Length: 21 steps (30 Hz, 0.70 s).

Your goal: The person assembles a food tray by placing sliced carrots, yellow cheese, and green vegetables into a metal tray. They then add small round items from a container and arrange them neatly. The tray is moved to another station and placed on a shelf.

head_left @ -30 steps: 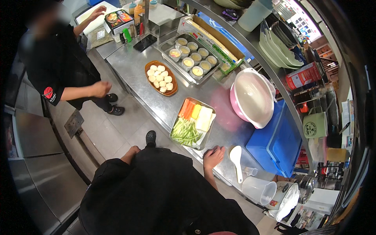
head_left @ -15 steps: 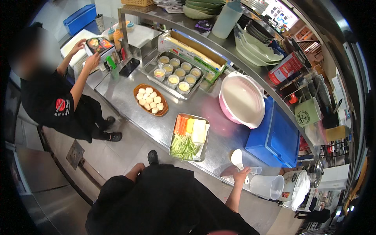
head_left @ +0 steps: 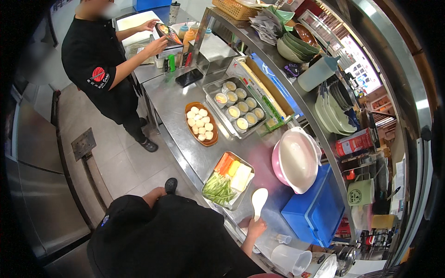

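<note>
My right hand [head_left: 256,227] grips the handle of a white rice paddle [head_left: 259,201], its broad head pointing away from me over the steel counter. Just left of the paddle is a metal tray [head_left: 238,202] holding orange sticks, a yellow piece, pale yellow slabs and green shredded strips. A clear plastic jug [head_left: 291,259] and a small clear cup [head_left: 283,238] are close to my right hand. My left hand [head_left: 160,191] is low beside my body, off the counter, with its fingers mostly hidden.
A brown dish [head_left: 190,131] of white balls and a pan [head_left: 211,88] of small filled cups are farther along the counter [head_left: 169,104]. At right are a pink-and-white basin [head_left: 276,162] and blue bin [head_left: 301,208], below a shelf [head_left: 241,34]. Another person [head_left: 90,60] holds a food package [head_left: 169,33].
My right hand has brought the rice paddle left, closer to the metal tray and away from the clear jug. My view has turned, shifting the whole scene.
</note>
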{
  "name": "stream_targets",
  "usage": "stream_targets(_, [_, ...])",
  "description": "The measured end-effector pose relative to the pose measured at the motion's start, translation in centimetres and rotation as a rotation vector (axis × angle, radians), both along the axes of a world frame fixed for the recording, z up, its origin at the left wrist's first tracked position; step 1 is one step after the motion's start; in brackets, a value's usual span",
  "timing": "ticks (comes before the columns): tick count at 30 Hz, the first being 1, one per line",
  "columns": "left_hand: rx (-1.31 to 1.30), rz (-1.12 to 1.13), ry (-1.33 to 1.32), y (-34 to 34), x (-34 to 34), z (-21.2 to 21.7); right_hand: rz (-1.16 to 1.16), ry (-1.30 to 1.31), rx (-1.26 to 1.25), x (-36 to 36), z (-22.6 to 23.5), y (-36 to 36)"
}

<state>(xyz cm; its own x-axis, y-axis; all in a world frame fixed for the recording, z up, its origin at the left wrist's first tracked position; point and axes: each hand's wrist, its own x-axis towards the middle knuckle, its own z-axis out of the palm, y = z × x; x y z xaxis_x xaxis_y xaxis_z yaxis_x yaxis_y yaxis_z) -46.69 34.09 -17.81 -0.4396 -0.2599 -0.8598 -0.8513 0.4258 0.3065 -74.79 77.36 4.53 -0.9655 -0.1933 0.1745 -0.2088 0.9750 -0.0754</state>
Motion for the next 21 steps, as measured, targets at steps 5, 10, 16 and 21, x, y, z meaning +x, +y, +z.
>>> stream_targets(5, [0.058, -0.073, 0.094, -0.5, 2.2, -3.2, -0.015, 0.196, -0.202, -2.9, 1.6, -5.0])
stream_targets(10, [0.027, 0.01, 0.159, -1.3, 4.1, -5.9, 0.134, 0.003, -0.492, -4.3, 3.2, -11.3])
stream_targets(16, [0.05, 0.111, 0.273, -2.9, 6.7, -5.8, 0.055, -0.245, -0.557, -1.9, 0.9, -15.1])
stream_targets(21, [-0.025, -0.05, 0.43, -4.4, 10.1, -5.1, 0.114, -0.288, -0.52, -2.2, -0.5, -14.9])
